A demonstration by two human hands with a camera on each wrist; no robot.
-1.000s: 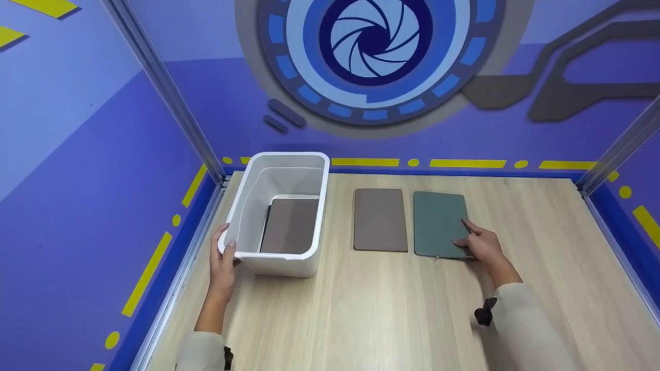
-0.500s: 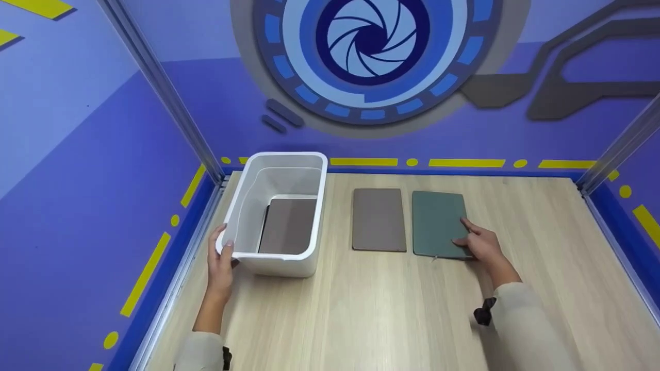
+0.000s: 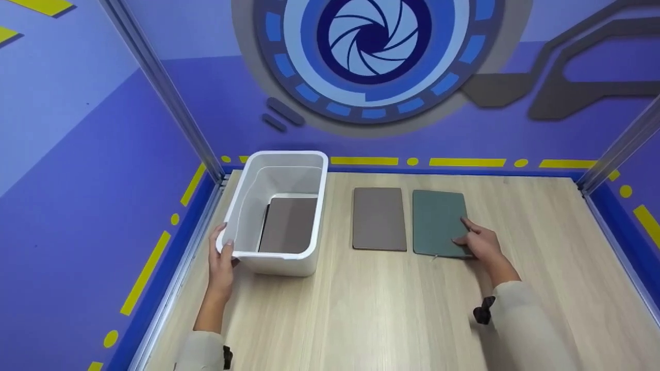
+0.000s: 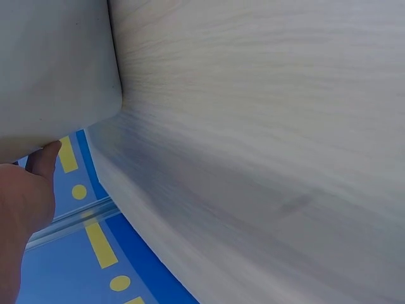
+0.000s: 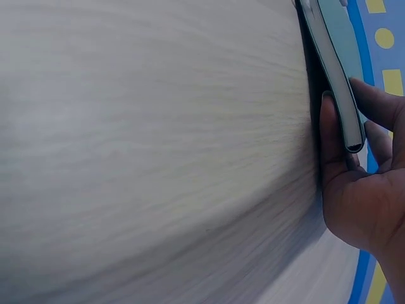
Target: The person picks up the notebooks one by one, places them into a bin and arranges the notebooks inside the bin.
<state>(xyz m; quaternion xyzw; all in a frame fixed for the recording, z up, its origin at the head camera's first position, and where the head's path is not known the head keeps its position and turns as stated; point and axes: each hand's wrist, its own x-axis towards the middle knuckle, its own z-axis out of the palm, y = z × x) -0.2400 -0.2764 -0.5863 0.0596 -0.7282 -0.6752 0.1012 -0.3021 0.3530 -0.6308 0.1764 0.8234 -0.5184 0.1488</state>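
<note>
At the near left corner of a white plastic bin [image 3: 283, 265], my left hand [image 3: 221, 263] grips the rim. The left wrist view has that hand [image 4: 25, 196] against the bin's outer wall [image 4: 57, 69]. Inside the bin lies a brown notebook [image 3: 289, 225], with a dark edge showing at its left. My right hand [image 3: 484, 246] holds the near right corner of a green notebook [image 3: 438, 221]. In the right wrist view, the green notebook's pale page edge [image 5: 332, 69] passes between the digits of my right hand [image 5: 361, 196]. That side is slightly raised off the table.
A second brown notebook [image 3: 379, 219] lies flat between the bin and the green notebook. The wooden table [image 3: 361, 309] ends at a blue back wall [image 3: 443, 139]. Metal profiles [image 3: 165, 87] stand at the back corners, and a blue side panel [image 3: 77, 206] borders the left.
</note>
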